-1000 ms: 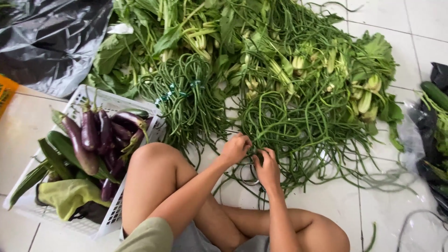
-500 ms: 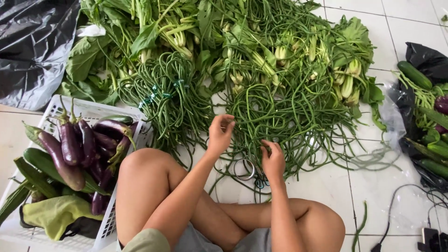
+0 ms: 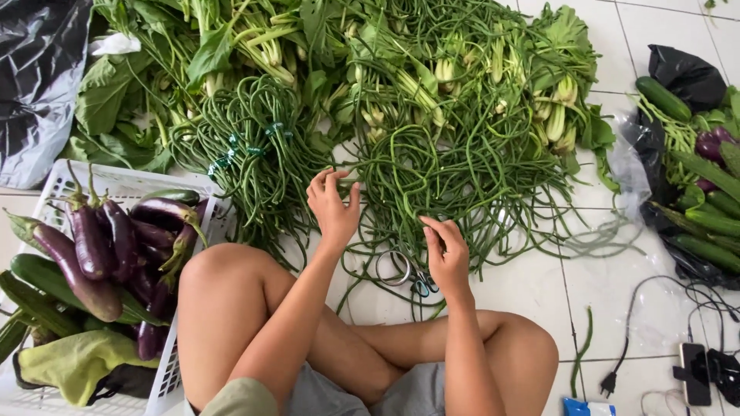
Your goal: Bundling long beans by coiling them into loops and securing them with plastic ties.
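Note:
I sit on a white tiled floor in front of a big loose pile of long green beans (image 3: pixel 455 169). My left hand (image 3: pixel 333 206) reaches forward with its fingers spread at the pile's near left edge, touching a few strands. My right hand (image 3: pixel 445 253) rests at the pile's near edge, fingertips pinching bean strands. A tied bundle of long beans (image 3: pixel 258 154) lies just left of my left hand. Small scissors (image 3: pixel 408 276) lie on the floor between my hands, partly hidden by my right one.
A white plastic basket (image 3: pixel 146 185) at the left holds purple eggplants (image 3: pixel 96 246), cucumbers and a yellow-green cloth. Leafy greens (image 3: pixel 231 46) lie behind the beans. Black plastic bags sit at the far left and right; cucumbers (image 3: pixel 705 223), cables and a plug (image 3: pixel 617 377) lie right.
My left hand has moved forward and up from the near edge of the beans and spread its fingers. My right hand has drifted slightly right. The view has shifted, uncovering the scissors.

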